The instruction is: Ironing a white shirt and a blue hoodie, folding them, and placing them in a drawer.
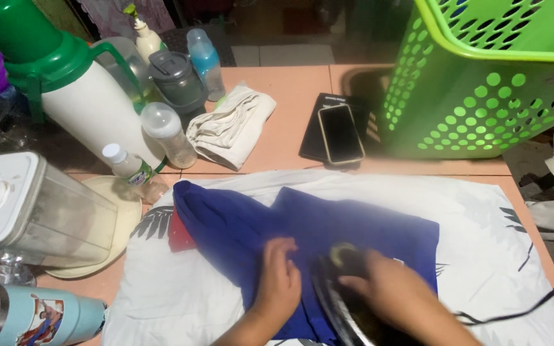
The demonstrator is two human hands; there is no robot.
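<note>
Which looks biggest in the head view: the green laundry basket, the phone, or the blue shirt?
1. Green perforated plastic laundry basket, though partly cut off.
2. Blue fabric shirt, close to it in spread, so unsure.
3. Black rectangular phone, clearly smallest.

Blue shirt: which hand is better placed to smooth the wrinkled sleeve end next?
Left. The left hand already lies flat on the blue shirt, on the side toward the sleeve, while the right hand is wrapped on the iron.

Green basket (482, 83), phone (340, 133), folded cloth (231, 125), bottles (165, 131).
</note>
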